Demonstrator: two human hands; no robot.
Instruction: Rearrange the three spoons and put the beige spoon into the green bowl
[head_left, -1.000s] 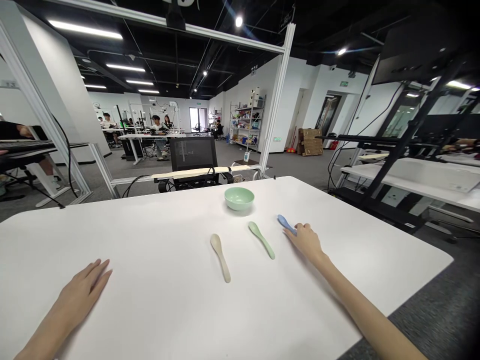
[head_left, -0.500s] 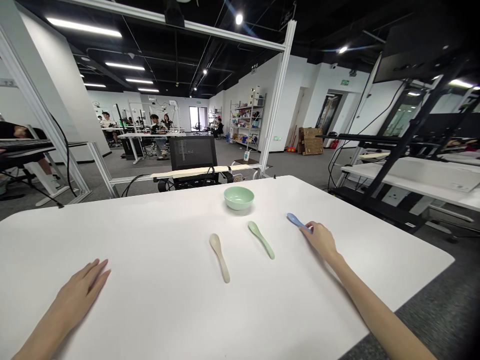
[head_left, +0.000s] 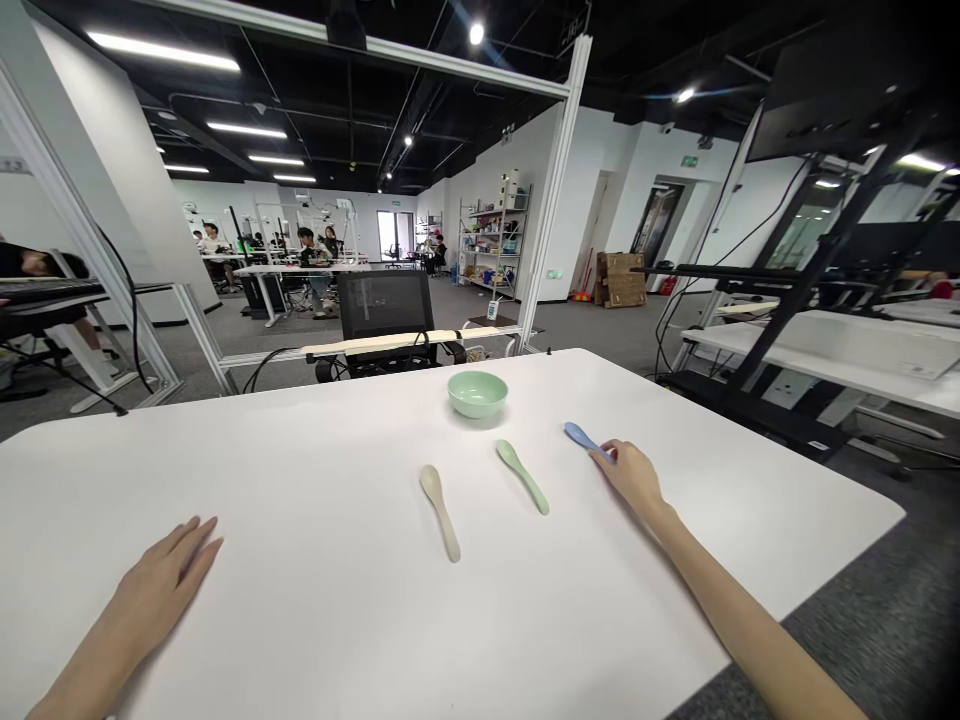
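My right hand (head_left: pixel 632 478) pinches the handle of a blue spoon (head_left: pixel 583 437), whose bowl end points toward the far left; the handle's end is hidden by my fingers. To the left of it lies a light green spoon (head_left: pixel 523 476) on the white table (head_left: pixel 315 560). Further left and nearer to me is a beige spoon (head_left: pixel 440 512). Behind the spoons, close to the far edge, a green bowl (head_left: pixel 478 395) stands upright. My left hand (head_left: pixel 161 585) rests on the table at the left with its fingers stretched out, holding nothing.
Beyond the far table edge stand a black office chair (head_left: pixel 385 305) and a metal frame (head_left: pixel 559 190). A black stand (head_left: pixel 780 270) rises on the right, beside another white desk (head_left: pixel 840 350). Several people sit at desks in the background.
My right hand has shifted slightly left with the blue spoon, bringing it nearer the green spoon and bowl. My left hand has stayed in place.
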